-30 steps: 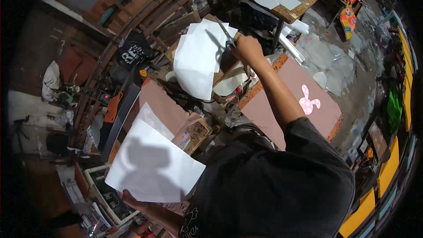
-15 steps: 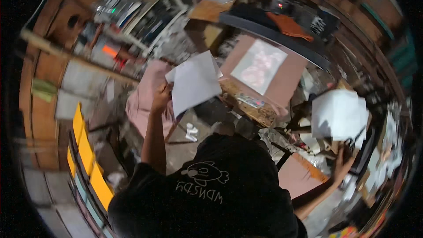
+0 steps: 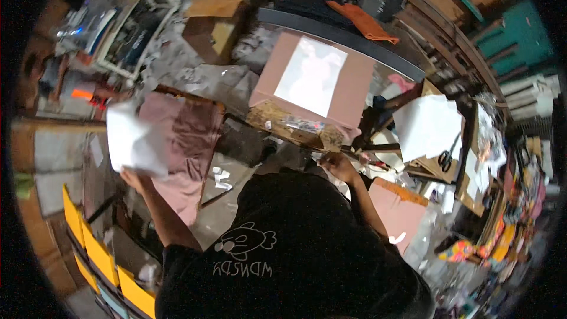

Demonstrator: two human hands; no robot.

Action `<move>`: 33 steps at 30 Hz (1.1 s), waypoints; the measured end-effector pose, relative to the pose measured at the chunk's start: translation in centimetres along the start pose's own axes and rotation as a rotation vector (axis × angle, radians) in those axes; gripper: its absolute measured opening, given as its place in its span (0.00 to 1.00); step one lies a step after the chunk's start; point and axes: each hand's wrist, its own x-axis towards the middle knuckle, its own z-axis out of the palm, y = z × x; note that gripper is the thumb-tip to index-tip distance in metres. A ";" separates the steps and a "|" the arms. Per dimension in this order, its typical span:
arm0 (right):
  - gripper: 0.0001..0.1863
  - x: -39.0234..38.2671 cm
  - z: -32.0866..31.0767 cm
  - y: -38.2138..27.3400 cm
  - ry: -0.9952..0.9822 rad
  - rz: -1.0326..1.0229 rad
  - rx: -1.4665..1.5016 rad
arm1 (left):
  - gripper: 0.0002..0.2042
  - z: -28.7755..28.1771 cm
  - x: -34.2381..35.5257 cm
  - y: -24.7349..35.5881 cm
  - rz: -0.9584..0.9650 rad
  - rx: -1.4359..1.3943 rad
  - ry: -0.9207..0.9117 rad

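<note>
My left hand (image 3: pixel 134 178) is raised out to the left and grips a white paper sheet (image 3: pixel 131 142) by its lower edge; the sheet is blurred. It hangs beside a pile of pink cloth (image 3: pixel 186 136). My right hand (image 3: pixel 338 165) has its fingers curled at the front edge of a wooden board (image 3: pixel 295 133). I cannot make out whether it holds anything. On the board lies a pink garment (image 3: pixel 354 91) with a white sheet (image 3: pixel 311 75) on top.
A stack of white paper (image 3: pixel 426 125) and black scissors (image 3: pixel 447 158) lie on a cluttered bench to the right. An orange cloth (image 3: pixel 366 22) lies at the back. Yellow panels (image 3: pixel 97 254) line the lower left. Scraps litter the floor.
The view has swung round. My left hand has carried the white sheet out to the left beside the pink cloth. My right hand has come back from the paper stack to the board's front edge.
</note>
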 end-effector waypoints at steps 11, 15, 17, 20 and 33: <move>0.24 4.5 -3.4 8.7 0.741 -0.099 0.643 | 0.22 3.2 -8.3 -6.5 -0.341 0.190 -0.191; 0.21 3.2 -4.5 7.9 0.683 0.127 0.614 | 0.20 4.3 -6.8 -6.6 -0.349 0.328 -0.230; 0.18 3.0 -3.9 6.0 0.677 0.123 0.640 | 0.19 5.2 -5.3 -5.7 -0.265 0.498 -0.184; 0.17 2.2 -2.5 3.1 0.733 0.166 0.744 | 0.17 8.9 -3.8 -3.1 0.010 0.620 -0.112; 0.20 -1.0 1.1 -1.7 1.036 -0.009 0.763 | 0.17 40.7 -21.6 13.6 -1.142 -0.700 -1.561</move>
